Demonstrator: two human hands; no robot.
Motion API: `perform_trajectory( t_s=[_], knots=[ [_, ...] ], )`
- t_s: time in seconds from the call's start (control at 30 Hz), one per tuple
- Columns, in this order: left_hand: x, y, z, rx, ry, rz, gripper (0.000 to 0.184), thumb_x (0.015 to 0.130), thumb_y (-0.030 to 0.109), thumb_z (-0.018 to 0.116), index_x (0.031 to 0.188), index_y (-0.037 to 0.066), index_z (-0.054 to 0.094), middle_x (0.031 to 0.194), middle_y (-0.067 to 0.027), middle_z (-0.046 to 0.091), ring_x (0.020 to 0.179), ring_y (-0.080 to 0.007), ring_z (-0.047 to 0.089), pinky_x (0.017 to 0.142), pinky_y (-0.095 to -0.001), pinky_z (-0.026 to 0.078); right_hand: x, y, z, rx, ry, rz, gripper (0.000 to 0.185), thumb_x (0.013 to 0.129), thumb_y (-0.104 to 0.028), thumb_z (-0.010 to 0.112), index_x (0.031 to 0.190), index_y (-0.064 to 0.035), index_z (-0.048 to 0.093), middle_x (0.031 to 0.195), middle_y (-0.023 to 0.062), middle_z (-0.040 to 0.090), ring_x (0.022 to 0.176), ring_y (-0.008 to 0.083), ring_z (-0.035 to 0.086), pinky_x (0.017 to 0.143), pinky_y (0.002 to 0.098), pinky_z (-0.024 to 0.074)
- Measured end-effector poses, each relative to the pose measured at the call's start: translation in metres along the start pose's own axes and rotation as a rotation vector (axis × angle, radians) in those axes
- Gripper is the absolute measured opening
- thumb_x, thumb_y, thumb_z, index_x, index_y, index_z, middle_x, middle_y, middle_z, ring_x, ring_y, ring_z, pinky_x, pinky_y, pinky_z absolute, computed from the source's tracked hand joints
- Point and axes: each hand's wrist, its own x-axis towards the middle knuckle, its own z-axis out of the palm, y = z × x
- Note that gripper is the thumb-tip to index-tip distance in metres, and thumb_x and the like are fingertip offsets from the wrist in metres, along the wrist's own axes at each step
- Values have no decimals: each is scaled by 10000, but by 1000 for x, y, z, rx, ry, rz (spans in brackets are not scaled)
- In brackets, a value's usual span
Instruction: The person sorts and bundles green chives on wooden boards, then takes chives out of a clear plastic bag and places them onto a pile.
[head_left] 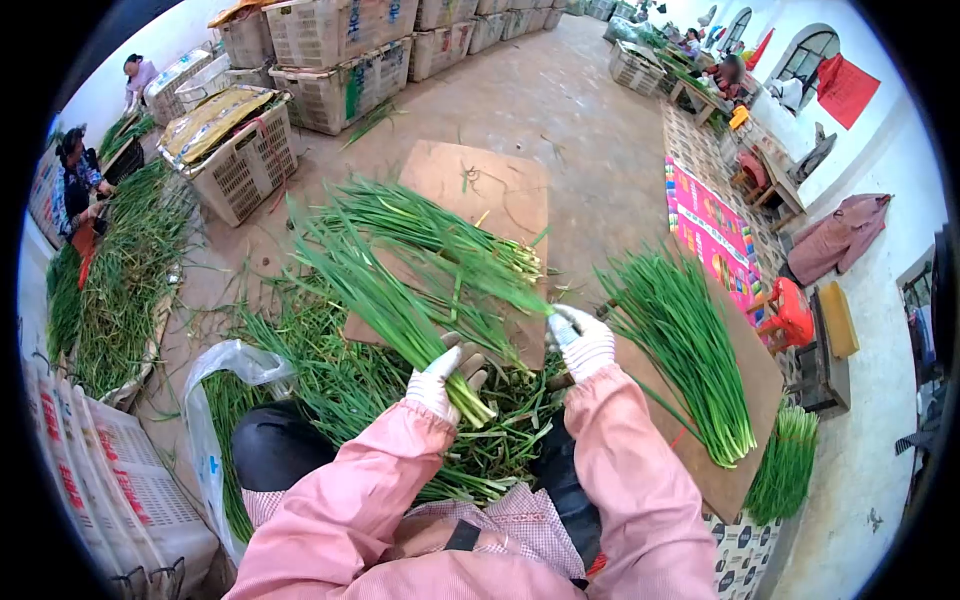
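My left hand [445,378], in a white glove, is closed around a bunch of long garlic chives [395,305] near their pale cut ends. The leaves point away to the upper left. My right hand [582,340], also gloved, pinches some loose chive leaves [515,292] that are smeared by motion. Beyond both hands, a pile of chives [440,225] lies on a brown board [480,170]. A neat, larger bundle [685,350] rests on another board [650,395] to the right. Loose, tangled leaves [335,380] cover the area below my hands and around my legs.
Stacked plastic crates [340,85] stand at the back left, with a covered crate [235,150] nearer. A clear plastic bag [215,400] is by my left knee. Another person [75,185] sits at the left beside heaped greens [135,240]. A red stool [785,312] stands at the right.
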Motion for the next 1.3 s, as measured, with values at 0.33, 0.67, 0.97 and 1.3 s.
perform_trajectory(
  t_s=[0.33,0.67,0.97,1.3],
  knots=[
    [-20,-6,-6,-164,8,41,333,838,68,591,1151,125,492,978,-97,609,822,-253,614,749,-437,524,6,-148,-31,-152,292,-639,236,811,-72,645,1036,-3,649,902,64,661,794,112,599,723,235,483],
    [-37,-19,-48,101,-148,-80,627,794,436,651,1262,84,428,1120,-92,570,660,-112,576,657,-346,544,-119,-6,62,34,52,-274,294,779,-122,688,1051,-21,636,896,84,667,803,128,620,720,259,489],
    [-41,8,-50,103,-64,-136,308,752,157,710,1018,79,576,803,-63,640,537,-132,577,488,-286,517,-155,19,54,269,-465,-58,495,752,-103,701,1207,-33,518,1118,111,587,980,209,576,833,306,468],
    [-64,17,-35,347,-64,42,335,711,160,737,972,64,551,844,-78,635,641,-164,603,490,-248,505,-119,9,80,401,-460,162,265,852,-174,631,1063,-19,588,901,21,628,777,70,567,661,203,454]
  ],
)
